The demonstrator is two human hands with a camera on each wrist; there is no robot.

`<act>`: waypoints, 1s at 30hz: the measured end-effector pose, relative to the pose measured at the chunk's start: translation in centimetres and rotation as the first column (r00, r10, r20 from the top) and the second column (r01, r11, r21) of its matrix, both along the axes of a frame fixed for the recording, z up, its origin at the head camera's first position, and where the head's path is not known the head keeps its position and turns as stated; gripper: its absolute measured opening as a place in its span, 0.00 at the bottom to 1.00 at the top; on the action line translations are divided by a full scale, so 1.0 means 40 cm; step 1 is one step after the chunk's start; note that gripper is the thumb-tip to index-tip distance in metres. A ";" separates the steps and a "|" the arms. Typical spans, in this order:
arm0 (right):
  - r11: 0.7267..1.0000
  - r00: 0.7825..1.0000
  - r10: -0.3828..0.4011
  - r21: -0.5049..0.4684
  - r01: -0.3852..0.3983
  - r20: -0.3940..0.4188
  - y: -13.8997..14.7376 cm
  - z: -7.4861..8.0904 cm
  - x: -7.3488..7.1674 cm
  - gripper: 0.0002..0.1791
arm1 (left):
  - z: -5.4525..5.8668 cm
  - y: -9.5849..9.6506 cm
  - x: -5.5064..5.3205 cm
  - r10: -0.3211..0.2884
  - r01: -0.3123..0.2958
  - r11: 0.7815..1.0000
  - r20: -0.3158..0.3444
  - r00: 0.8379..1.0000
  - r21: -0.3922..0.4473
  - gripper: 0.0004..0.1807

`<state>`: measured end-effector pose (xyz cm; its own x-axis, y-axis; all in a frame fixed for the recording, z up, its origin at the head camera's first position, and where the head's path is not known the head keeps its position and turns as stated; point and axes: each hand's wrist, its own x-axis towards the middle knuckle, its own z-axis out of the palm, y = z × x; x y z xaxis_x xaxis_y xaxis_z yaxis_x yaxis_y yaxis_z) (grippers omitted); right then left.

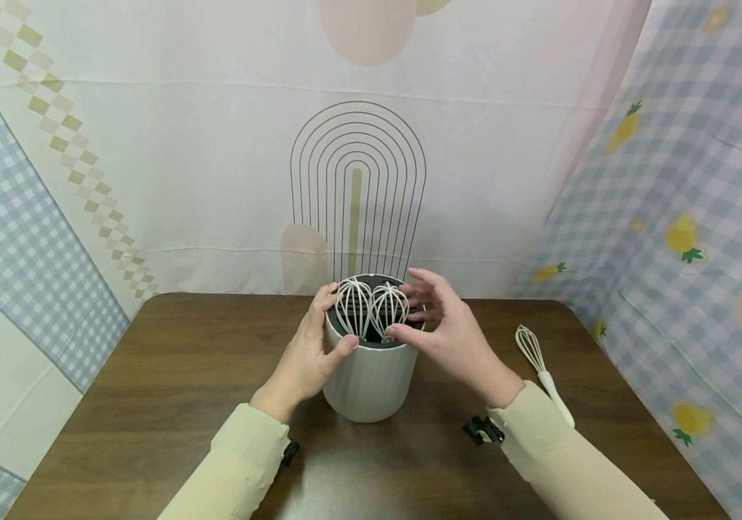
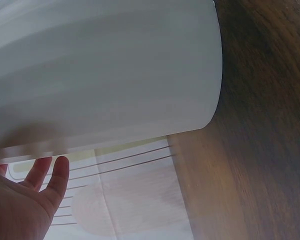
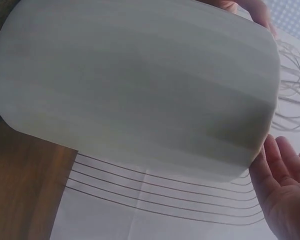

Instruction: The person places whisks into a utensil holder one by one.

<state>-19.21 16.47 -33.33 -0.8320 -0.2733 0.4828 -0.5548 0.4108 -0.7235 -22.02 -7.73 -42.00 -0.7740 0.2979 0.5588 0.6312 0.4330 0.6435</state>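
In the head view, two wire whisks, a left one (image 1: 353, 307) and a right one (image 1: 388, 312), stand heads up in a white, round utensil holder (image 1: 369, 386) with a dark slotted top. My left hand (image 1: 308, 354) rests along the holder's left rim, thumb at the front, fingers loosely spread behind. At the right rim my right hand (image 1: 451, 332) has its fingers spread, with the thumb close to the right whisk. In the right wrist view, that hand (image 3: 285, 190) lies beside the holder's rim. The whisk handles are hidden inside the holder.
A third whisk (image 1: 555, 397) with a white handle lies on the brown wooden table (image 1: 201, 375), right of the holder. Behind the table hangs a pale patterned cloth (image 1: 214, 180), with a blue checked cloth (image 1: 657, 188) on the right.
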 end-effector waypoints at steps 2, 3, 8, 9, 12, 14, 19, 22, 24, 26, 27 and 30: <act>0.999 1.000 0.006 -0.040 -0.006 -0.012 0.011 0.003 0.003 0.42 | 0.000 0.000 0.000 0.001 -0.001 1.000 0.002 1.000 -0.001 0.38; 0.998 1.000 0.006 -0.060 -0.007 -0.018 0.017 0.005 0.005 0.40 | 0.000 0.001 0.000 0.001 -0.001 1.000 0.003 1.000 -0.002 0.38; 0.993 0.999 -0.033 -0.112 0.031 -0.018 0.045 0.041 0.035 0.34 | 0.003 0.002 0.001 0.002 -0.002 1.000 0.001 1.000 0.000 0.39; 0.993 0.999 -0.047 -0.110 0.046 -0.011 0.052 0.047 0.041 0.34 | 0.004 0.002 0.002 0.002 -0.002 1.000 -0.001 1.000 0.001 0.39; 0.991 0.995 -0.099 -0.085 0.101 0.028 0.077 0.049 0.052 0.33 | 0.005 0.002 0.004 0.003 -0.003 1.000 -0.005 1.000 0.003 0.38; 0.989 0.990 -0.129 -0.066 0.133 0.054 0.095 0.044 0.057 0.33 | 0.004 0.002 0.005 0.004 -0.004 1.000 -0.008 1.000 0.005 0.38; 0.982 0.978 -0.185 -0.017 0.188 0.094 0.143 0.013 0.061 0.33 | 0.001 0.001 0.003 0.008 -0.008 1.000 -0.014 1.000 0.009 0.38; 0.974 0.968 -0.225 0.023 0.224 0.114 0.176 -0.012 0.062 0.33 | -0.001 0.001 0.003 0.007 -0.007 1.000 -0.016 1.000 0.009 0.38; 0.968 0.960 -0.249 0.046 0.245 0.126 0.203 -0.037 0.059 0.34 | -0.001 0.002 0.004 0.005 -0.005 1.000 -0.015 1.000 0.008 0.38; 0.960 0.952 -0.277 0.071 0.269 0.133 0.234 -0.069 0.051 0.35 | 0.000 0.002 0.005 0.003 -0.003 1.000 -0.012 1.000 0.008 0.38; 0.957 0.949 -0.287 0.083 0.278 0.132 0.250 -0.086 0.046 0.35 | 0.000 0.002 0.004 0.002 -0.002 1.000 -0.010 1.000 0.009 0.38; 0.948 0.940 -0.311 0.107 0.298 0.138 0.298 -0.137 0.031 0.35 | 0.001 0.001 0.004 0.005 -0.005 1.000 -0.007 1.000 0.008 0.38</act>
